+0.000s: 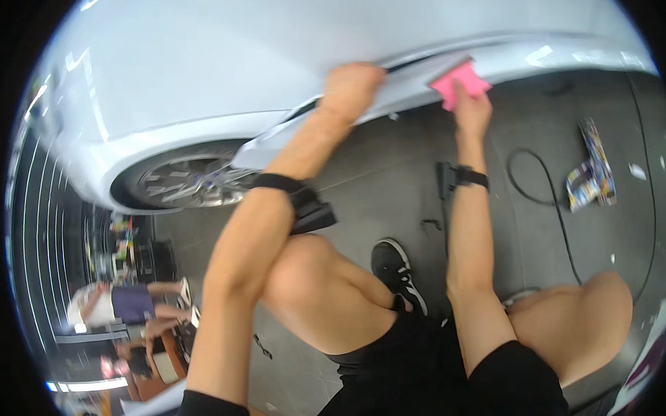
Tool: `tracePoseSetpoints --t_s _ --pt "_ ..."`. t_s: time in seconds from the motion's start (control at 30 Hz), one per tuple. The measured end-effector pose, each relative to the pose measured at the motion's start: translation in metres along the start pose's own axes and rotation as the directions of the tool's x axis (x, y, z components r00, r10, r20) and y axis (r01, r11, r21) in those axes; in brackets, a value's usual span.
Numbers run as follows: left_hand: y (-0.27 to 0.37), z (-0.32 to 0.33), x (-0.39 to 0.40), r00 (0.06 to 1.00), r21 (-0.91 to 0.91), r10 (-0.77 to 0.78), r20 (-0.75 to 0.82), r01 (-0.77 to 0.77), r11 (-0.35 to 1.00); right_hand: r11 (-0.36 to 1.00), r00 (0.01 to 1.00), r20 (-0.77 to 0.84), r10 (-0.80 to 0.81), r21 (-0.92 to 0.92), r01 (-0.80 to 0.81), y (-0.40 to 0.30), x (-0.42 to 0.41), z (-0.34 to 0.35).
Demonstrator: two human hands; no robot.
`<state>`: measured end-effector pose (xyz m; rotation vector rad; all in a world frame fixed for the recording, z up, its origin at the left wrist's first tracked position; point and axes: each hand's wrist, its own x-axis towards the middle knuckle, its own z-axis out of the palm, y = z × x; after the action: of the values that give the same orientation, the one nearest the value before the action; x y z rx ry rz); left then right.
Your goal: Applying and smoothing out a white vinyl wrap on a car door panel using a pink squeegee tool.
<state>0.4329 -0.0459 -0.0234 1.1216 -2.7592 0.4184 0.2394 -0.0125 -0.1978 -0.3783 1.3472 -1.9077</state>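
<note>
A white car body (223,58) curves across the top, with a wheel (200,179) at the left. Along the lower sill runs a loose strip of pale film (270,141), partly lifted near the wheel. My left hand (353,89) is closed at the dark gap above the sill; what its fingers pinch is blurred, probably the film's edge. To its right, my right hand (472,107) grips a pink squeegee (461,85), its dark edge against the sill panel. Both forearms bear black straps with devices.
On the grey floor at right lie a heat gun (593,171) with patterned covering and a black cable (559,227). Small white scraps (637,171) are scattered there. Two other people (133,303) are at the far left. My knees are bent under my arms.
</note>
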Motion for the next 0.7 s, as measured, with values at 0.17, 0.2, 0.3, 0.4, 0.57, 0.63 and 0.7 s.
tracePoseSetpoints --t_s 0.17,0.2,0.3,0.4,0.57,0.63,0.7 --pt "0.029 -0.005 0.020 0.998 -0.123 0.061 -0.026 -0.063 0.990 0.957 0.991 -0.083 -0.102 -0.281 0.075 -0.024 0.005 -0.032" --pt "0.032 -0.005 0.019 0.998 -0.095 0.060 0.000 -0.060 0.994 0.960 0.994 -0.083 -0.073 -0.275 0.047 -0.025 0.001 -0.034" --pt "0.035 -0.009 0.015 0.998 -0.018 0.046 0.048 -0.045 0.999 0.981 0.999 -0.042 -0.021 -0.192 0.012 -0.022 -0.012 -0.026" --pt "0.034 -0.016 0.007 0.997 -0.001 0.058 0.055 -0.058 0.998 0.957 0.987 -0.074 -0.146 -0.265 0.122 -0.022 -0.040 -0.008" --pt "0.034 -0.025 0.010 0.994 0.022 0.099 0.049 -0.100 0.995 0.973 0.994 -0.073 -0.077 -0.222 0.059 -0.020 -0.065 0.014" --pt "0.035 -0.023 0.015 0.993 0.016 0.107 0.047 -0.108 0.994 0.972 0.985 -0.102 -0.137 -0.206 0.114 -0.002 -0.071 0.027" --pt "0.035 -0.024 0.015 0.993 0.026 0.091 0.071 -0.093 0.995 0.965 0.982 -0.115 -0.147 -0.236 0.117 0.000 -0.082 0.039"
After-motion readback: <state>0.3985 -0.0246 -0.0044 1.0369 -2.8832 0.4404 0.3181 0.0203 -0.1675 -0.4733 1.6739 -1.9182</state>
